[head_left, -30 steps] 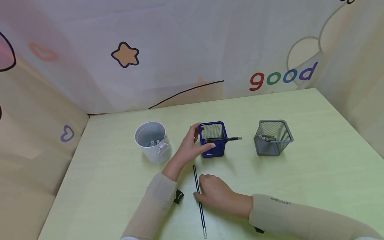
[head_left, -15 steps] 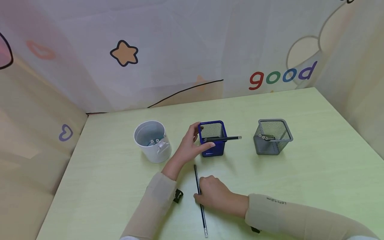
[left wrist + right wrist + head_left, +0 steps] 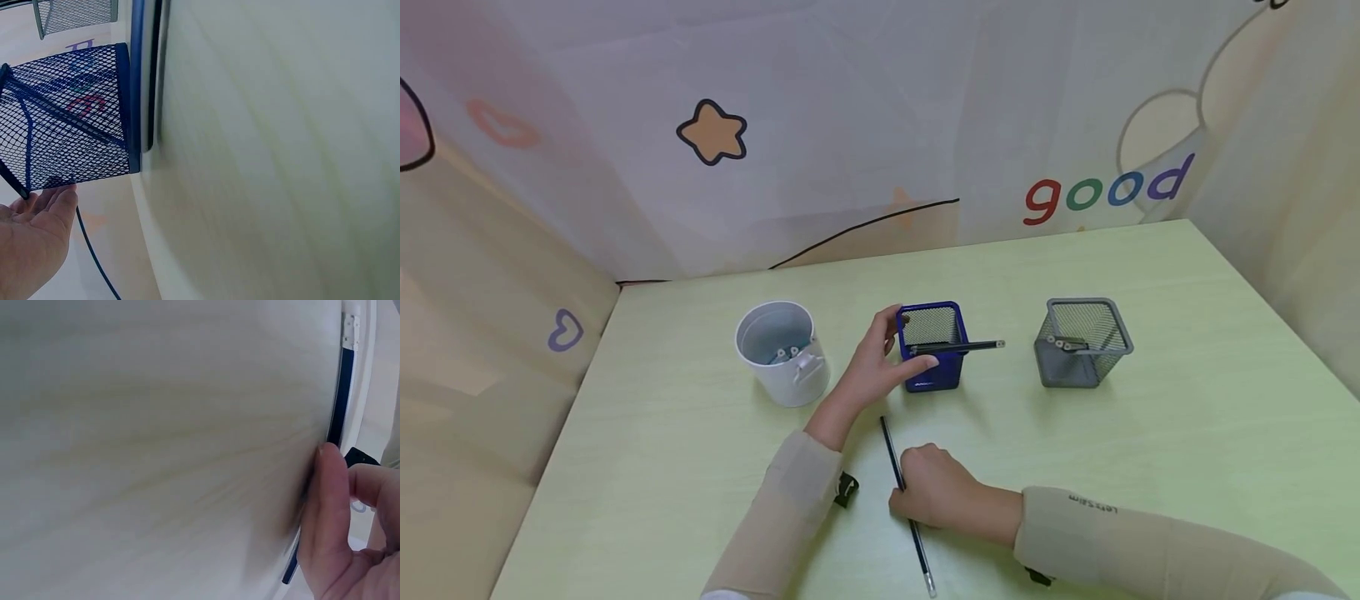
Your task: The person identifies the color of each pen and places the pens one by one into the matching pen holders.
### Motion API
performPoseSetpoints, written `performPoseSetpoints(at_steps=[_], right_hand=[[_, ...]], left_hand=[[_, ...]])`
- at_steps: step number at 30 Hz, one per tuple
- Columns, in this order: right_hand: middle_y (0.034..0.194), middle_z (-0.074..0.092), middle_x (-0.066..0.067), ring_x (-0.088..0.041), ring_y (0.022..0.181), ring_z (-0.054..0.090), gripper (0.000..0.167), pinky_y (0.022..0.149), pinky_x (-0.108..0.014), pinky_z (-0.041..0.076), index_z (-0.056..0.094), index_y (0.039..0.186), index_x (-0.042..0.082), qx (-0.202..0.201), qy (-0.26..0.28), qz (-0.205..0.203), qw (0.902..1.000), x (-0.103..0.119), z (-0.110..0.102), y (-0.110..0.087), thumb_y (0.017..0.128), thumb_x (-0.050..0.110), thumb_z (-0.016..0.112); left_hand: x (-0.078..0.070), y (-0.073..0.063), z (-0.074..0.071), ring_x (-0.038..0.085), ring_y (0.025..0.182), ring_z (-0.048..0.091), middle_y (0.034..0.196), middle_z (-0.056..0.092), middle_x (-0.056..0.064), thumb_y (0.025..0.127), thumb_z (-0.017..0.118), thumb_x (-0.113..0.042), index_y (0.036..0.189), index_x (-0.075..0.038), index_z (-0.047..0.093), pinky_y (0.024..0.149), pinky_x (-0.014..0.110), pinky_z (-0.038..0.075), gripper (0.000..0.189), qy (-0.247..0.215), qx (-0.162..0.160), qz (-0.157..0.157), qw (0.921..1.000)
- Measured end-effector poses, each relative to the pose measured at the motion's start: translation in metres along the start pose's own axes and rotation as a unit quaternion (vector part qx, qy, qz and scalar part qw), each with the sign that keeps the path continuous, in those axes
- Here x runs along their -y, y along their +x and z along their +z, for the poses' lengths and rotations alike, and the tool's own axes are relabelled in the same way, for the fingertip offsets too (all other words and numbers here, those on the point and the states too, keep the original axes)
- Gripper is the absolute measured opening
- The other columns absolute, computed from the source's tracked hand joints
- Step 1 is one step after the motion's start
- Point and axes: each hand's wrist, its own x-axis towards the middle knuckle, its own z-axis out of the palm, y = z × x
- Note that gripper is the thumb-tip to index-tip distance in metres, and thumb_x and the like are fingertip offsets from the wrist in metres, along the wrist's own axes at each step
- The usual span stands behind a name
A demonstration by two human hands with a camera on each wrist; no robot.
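My left hand (image 3: 872,362) holds the blue mesh pen holder (image 3: 934,379), its thumb across the front and its fingers at the left side. In the left wrist view, the fingertips touch the mesh wall (image 3: 69,125). Dark pencils (image 3: 981,346) stick out of this holder toward the right, eraser ends outward. Nearer to me, my right hand (image 3: 943,492) pinches a black pencil (image 3: 919,546) between thumb and fingers, low over the table. The pencil's white eraser end points toward me. In the right wrist view, the pencil (image 3: 340,394) passes behind the fingers.
A white cup (image 3: 790,387) with pencils in it stands left of the blue holder. To the right is a grey mesh pen holder (image 3: 1067,371), also with pencils. The pale green table (image 3: 1210,400) ends at a printed cloth backdrop (image 3: 850,125).
The pencil at my right hand has turned slightly, its eraser end swinging right, as the hand closes on it and shifts a little. My left hand stays on the blue holder.
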Motion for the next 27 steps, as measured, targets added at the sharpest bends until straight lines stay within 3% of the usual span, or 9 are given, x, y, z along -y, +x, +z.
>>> performPoseSetpoints(at_steps=[7,19,27], right_hand=[[0.049,0.039,0.004,-0.010,0.048,0.035,0.024,0.043,-0.023,0.031,0.045,0.052,0.010,-0.012,0.013,-0.010,0.9998,-0.003,0.003,-0.002,0.069,0.006,0.061],[0.053,0.042,0.005,-0.010,0.051,0.039,0.018,0.045,-0.022,0.029,0.047,0.063,0.010,-0.043,0.053,-0.019,0.9975,-0.010,-0.006,-0.015,0.070,0.005,0.063],[0.057,0.049,0.005,-0.009,0.051,0.043,0.015,0.046,-0.021,0.033,0.050,0.074,0.011,-0.027,0.064,-0.017,0.9975,-0.015,-0.012,-0.027,0.072,0.005,0.063]], left_hand=[[0.001,-0.001,-0.002,0.023,0.136,0.037,0.142,0.042,0.013,0.083,0.074,-0.029,0.148,-0.010,0.021,0.115,0.039,0.026,0.087,0.004,-0.005,-0.010,0.9999],[0.000,0.001,-0.002,0.028,0.134,0.038,0.139,0.043,0.017,0.083,0.074,-0.026,0.147,-0.008,0.022,0.115,0.040,0.026,0.085,-0.004,0.000,0.012,0.9999],[-0.001,0.001,-0.001,0.025,0.135,0.038,0.142,0.041,0.015,0.083,0.074,-0.028,0.147,-0.009,0.022,0.115,0.038,0.027,0.086,0.005,-0.001,-0.004,1.0000]])
